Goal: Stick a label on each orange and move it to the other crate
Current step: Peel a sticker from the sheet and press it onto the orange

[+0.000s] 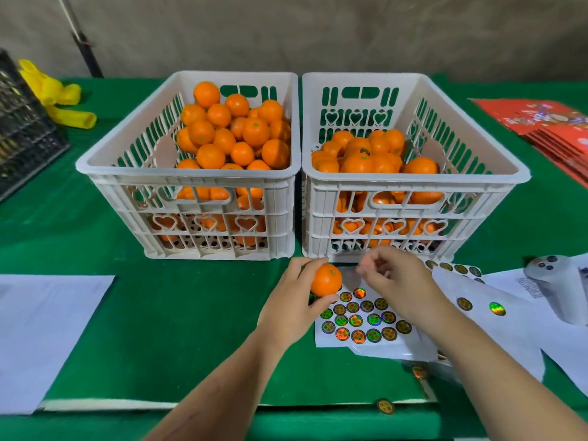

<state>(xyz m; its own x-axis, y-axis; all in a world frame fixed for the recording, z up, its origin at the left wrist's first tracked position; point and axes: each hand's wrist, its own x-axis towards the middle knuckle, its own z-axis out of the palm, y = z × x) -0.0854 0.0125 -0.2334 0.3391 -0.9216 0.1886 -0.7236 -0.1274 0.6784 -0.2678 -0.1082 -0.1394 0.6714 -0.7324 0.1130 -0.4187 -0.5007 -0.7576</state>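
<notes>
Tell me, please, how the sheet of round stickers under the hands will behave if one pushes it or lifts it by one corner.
The sticker sheet looks like thin paper, so lifted by a corner it would probably droop, not stay flat. It lies loose on the green cloth, so a push would likely slide or wrinkle it. It seems very light, so peeling a sticker may drag it unless something holds it down.

Two crates (pixel 191 183) (pixel 413 186) sit side by side (touching), sticker sheet (pixel 362 316) before the right one.
</notes>
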